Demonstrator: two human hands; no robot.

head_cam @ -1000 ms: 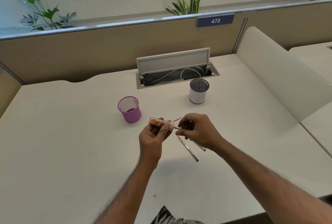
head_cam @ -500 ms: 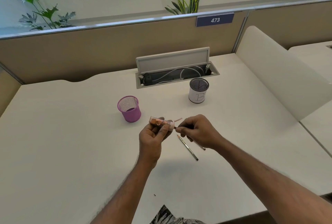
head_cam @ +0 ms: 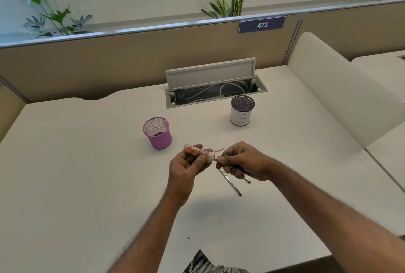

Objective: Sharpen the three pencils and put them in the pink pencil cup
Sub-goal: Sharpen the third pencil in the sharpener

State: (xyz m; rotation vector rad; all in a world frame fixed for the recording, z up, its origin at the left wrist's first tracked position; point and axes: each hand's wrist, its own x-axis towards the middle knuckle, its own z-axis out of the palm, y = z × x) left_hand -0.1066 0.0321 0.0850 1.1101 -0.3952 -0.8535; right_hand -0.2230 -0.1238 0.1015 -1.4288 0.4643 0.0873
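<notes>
My left hand (head_cam: 186, 167) grips a clear tube sharpener (head_cam: 198, 152) with orange shavings inside and a pale pink cap. My right hand (head_cam: 241, 162) pinches a pencil whose tip is pushed into the sharpener's cap; the hand hides most of that pencil. Two more dark pencils lie on the white desk below my right hand: one (head_cam: 231, 183) in plain view, the other (head_cam: 247, 180) with only its end showing. The pink mesh pencil cup (head_cam: 157, 133) stands upright just beyond and left of my left hand, with no pencil in it.
A white cup with a dark mesh rim marked "B" (head_cam: 241, 111) stands at the back right. Behind it is an open cable tray (head_cam: 215, 91) with its lid raised. A beige partition (head_cam: 109, 58) closes the far side. A white divider (head_cam: 341, 88) borders the right.
My right hand has slid closer to the sharpener, so less of the held pencil shows between the hands. The cups and the two lying pencils have stayed put.
</notes>
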